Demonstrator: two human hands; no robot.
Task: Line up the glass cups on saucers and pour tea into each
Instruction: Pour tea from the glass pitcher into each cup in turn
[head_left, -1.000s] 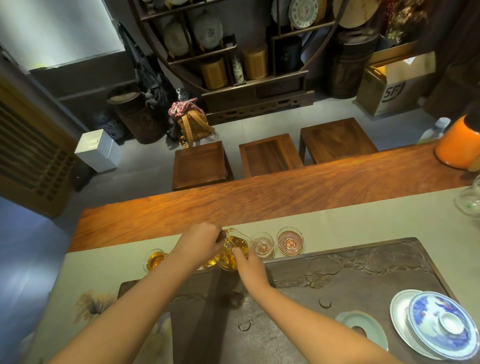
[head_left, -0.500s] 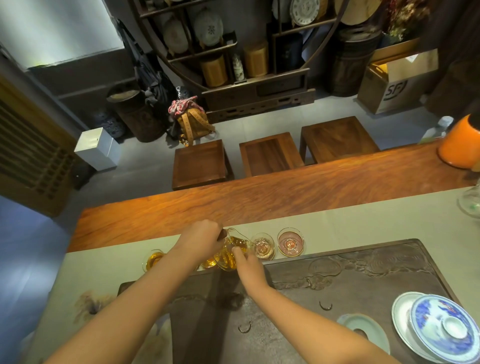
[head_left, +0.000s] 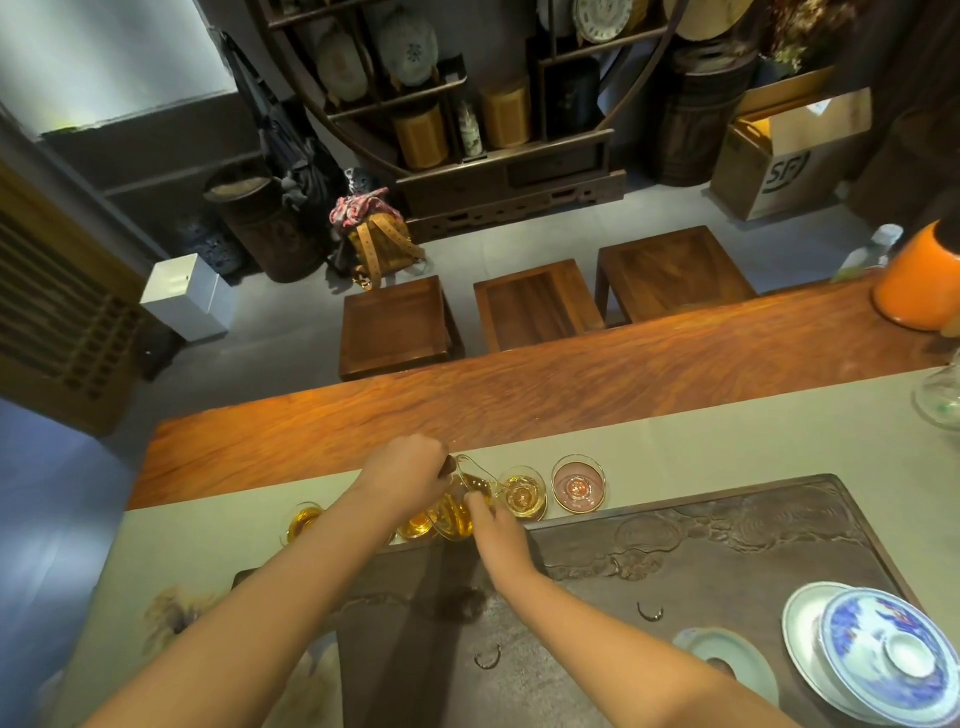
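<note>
Surface: long wooden table (head_left: 571, 395) with a pale cloth runner (head_left: 727, 447); a dark carved tea tray (head_left: 727, 561) lies on the runner.
Near right: blue-and-white lidded bowl (head_left: 883, 654) on a saucer, lid on.
Pitcher: glass pitcher (head_left: 460, 506) holding amber tea, tilted, spout towards the third cup (head_left: 524, 500).
Left hand (head_left: 402, 480): fingers curled round the pitcher.
Right hand (head_left: 496, 525): fingertips touch the pitcher's side.
Cups: row along the tray's far edge; first cup (head_left: 303, 522) and second cup (head_left: 415, 525) hold amber tea, third pale tea, last cup (head_left: 578, 487) looks pinkish.
Far: three wooden stools (head_left: 540, 312).
</note>
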